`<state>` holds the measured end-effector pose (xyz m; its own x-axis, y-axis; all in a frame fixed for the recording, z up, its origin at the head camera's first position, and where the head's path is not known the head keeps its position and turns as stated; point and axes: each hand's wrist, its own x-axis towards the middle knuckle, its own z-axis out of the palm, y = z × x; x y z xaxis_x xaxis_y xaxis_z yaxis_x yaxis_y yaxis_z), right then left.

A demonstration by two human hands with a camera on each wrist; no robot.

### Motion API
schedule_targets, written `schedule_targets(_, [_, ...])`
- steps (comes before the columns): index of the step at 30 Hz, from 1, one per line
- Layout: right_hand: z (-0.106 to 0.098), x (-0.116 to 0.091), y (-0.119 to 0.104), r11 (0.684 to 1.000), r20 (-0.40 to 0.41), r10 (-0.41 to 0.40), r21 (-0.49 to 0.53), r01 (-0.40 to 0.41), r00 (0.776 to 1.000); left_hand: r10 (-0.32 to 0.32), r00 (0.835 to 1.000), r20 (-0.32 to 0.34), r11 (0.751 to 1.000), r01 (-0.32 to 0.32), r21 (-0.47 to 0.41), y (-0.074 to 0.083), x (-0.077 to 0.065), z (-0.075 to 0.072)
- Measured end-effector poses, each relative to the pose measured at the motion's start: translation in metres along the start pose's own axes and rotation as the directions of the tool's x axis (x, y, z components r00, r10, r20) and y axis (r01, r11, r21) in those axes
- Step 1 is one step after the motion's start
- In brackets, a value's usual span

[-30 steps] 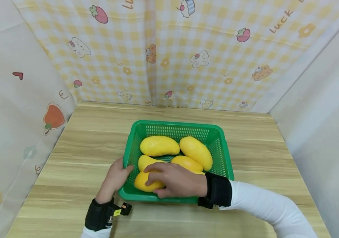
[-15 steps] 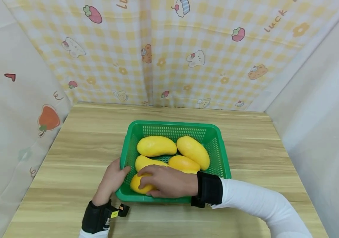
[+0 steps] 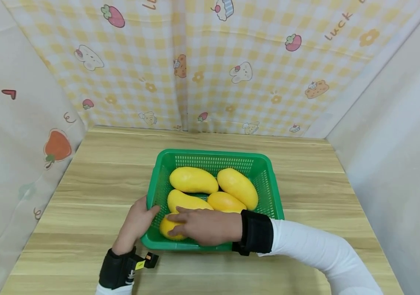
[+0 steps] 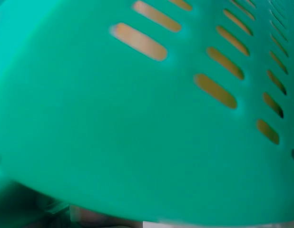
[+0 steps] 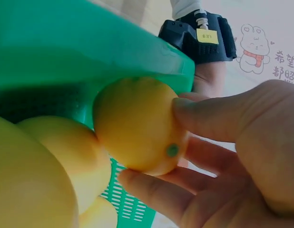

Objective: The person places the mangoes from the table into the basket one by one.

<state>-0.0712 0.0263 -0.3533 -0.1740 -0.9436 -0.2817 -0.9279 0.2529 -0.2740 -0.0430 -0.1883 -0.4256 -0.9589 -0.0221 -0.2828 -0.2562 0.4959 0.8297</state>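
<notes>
A green perforated plastic basket holds several yellow mangoes. My left hand grips its left rim, thumb over the inner side. The left wrist view is filled by the basket's slotted wall. My right hand reaches over the front rim and holds the orange-yellow mango in the front left corner. In the right wrist view, thumb and fingers sit on opposite sides of this mango, near its green stem spot. A paler mango lies just behind it.
The rear mangoes lie along the basket's back and right. A wood-grain table lies under the basket. A checked cloth hangs behind, with white cloth walls at both sides. A strap with a camera is on the left wrist.
My right hand has shifted slightly left over the front mango, its fingers more spread and straighter. The left hand stays on the rim. The whole view has drifted a little.
</notes>
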Motion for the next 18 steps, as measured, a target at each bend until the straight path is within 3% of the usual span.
schedule_targets(8, [0.0017, 0.0012, -0.0007, 0.984, 0.046, -0.043, -0.169, 0.051, 0.998, -0.012, 1.0, 0.003, 0.999, 0.012, -0.031, 0.0003, -0.0006, 0.0012])
schedule_targets(18, [0.0003, 0.0058, -0.0032, 0.924, 0.107, -0.079, -0.365, 0.113, 0.991, -0.019, 1.0, 0.004, 0.999, 0.02, -0.039, 0.0017, -0.001, -0.0001])
